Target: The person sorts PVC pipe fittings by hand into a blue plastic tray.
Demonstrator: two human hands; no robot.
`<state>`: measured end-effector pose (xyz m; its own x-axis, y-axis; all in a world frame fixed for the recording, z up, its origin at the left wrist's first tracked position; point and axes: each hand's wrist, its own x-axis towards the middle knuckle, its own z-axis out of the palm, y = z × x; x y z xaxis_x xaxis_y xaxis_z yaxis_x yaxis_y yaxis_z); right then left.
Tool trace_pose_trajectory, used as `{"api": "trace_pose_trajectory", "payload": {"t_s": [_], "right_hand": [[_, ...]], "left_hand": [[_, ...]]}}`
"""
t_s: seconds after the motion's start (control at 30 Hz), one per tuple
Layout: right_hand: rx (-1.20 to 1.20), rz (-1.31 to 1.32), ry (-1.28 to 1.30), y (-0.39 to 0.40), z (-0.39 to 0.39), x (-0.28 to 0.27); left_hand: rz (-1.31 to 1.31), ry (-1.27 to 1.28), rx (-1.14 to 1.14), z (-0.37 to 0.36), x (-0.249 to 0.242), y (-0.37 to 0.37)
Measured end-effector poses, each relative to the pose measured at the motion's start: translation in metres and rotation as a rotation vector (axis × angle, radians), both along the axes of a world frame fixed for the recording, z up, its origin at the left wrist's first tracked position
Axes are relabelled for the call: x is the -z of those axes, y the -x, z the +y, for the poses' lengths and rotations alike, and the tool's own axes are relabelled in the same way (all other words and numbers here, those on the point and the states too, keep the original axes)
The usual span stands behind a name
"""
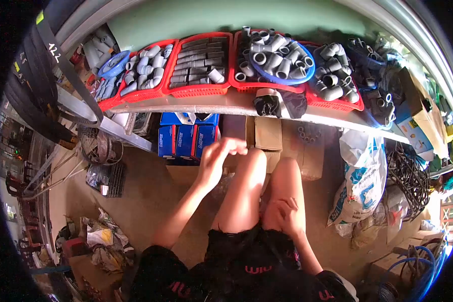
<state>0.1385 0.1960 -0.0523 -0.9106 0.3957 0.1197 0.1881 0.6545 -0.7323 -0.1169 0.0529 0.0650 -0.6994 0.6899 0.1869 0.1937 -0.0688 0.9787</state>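
Raised beside the left knee, my left hand (220,157) has its fingers bent forward over the knee; whether anything is between them is too small to tell. My right hand (285,215) rests on the right thigh (288,183) with its fingers loosely spread and nothing visible in it. Beyond the knees, blue boxes (185,140) and a brown carton (268,133) sit beneath a shelf (206,106).
Red baskets (199,91) of grey pipe fittings line the shelf, with a blue basket (312,70) on top of one. A white sack (361,176) stands at the right. Black straps (40,90) hang at the left; crumpled bags (105,239) lie below.
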Motion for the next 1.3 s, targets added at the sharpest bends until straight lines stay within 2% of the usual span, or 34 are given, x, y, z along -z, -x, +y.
{"api": "trace_pose_trajectory", "payload": {"t_s": [0.07,0.13,0.2,0.27,0.33,0.4,0.43,0.47,0.53,0.57,0.67,0.8,0.87,0.93,1.07,1.1,1.2,1.23,1.3], "right_hand": [[-0.022,-0.026,-0.063,0.003,0.002,-0.002],[0.017,-0.021,0.006,0.009,0.005,0.001],[0.028,-0.028,0.041,0.011,0.007,0.003],[0.015,-0.048,0.045,0.011,0.005,0.002],[0.026,-0.034,0.013,0.01,0.005,0.005],[0.057,-0.021,0.021,0.007,0.004,0.011],[0.078,-0.015,0.041,0.006,0.005,0.014],[0.099,-0.008,0.06,0.004,0.006,0.016],[0.109,0.026,0.09,0.004,0.008,0.013],[0.113,0.042,0.105,0.005,0.008,0.012],[0.082,-0.061,0.098,0.004,0.008,0.008],[0.042,0.011,0.073,0.004,0.008,0.007],[0.046,0.02,0.093,0.003,0.009,0.005],[0.05,0.011,0.082,0.003,0.01,0.001],[0.048,0.044,0.08,0.004,0.011,0.006],[0.045,0.045,0.081,0.004,0.011,0.006],[0.042,0.044,0.094,0.004,0.012,0.005],[0.04,0.043,0.103,0.004,0.012,0.004],[0.037,0.051,0.11,0.004,0.013,0.005]], "left_hand": [[-0.237,-0.068,0.023,0.022,-0.004,0.012],[-0.377,-0.114,0.037,0.051,-0.009,0.028],[-0.465,-0.207,0.117,0.083,-0.004,0.059],[-0.423,-0.157,0.101,0.111,-0.026,0.071],[-0.549,-0.195,0.008,0.14,-0.037,0.084],[-0.571,-0.19,0.223,0.15,-0.036,0.104],[-0.659,-0.193,0.211,0.154,-0.038,0.105],[-0.867,-0.194,0.117,0.161,-0.041,0.107],[-0.933,-0.224,0.144,0.164,-0.045,0.105],[-0.875,-0.192,0.181,0.164,-0.044,0.104],[-0.958,-0.179,0.128,0.174,-0.043,0.097],[-0.944,-0.23,0.046,0.18,-0.049,0.088],[-1.039,-0.245,0.086,0.179,-0.048,0.093],[-1.124,-0.318,0.262,0.179,-0.038,0.108],[-0.814,-0.168,0.221,0.176,-0.035,0.105],[-0.817,-0.15,0.246,0.176,-0.032,0.11],[-0.836,-0.12,0.138,0.179,-0.018,0.116],[-0.82,-0.158,0.207,0.177,-0.015,0.117],[-0.779,-0.124,0.195,0.178,-0.012,0.12]]}}
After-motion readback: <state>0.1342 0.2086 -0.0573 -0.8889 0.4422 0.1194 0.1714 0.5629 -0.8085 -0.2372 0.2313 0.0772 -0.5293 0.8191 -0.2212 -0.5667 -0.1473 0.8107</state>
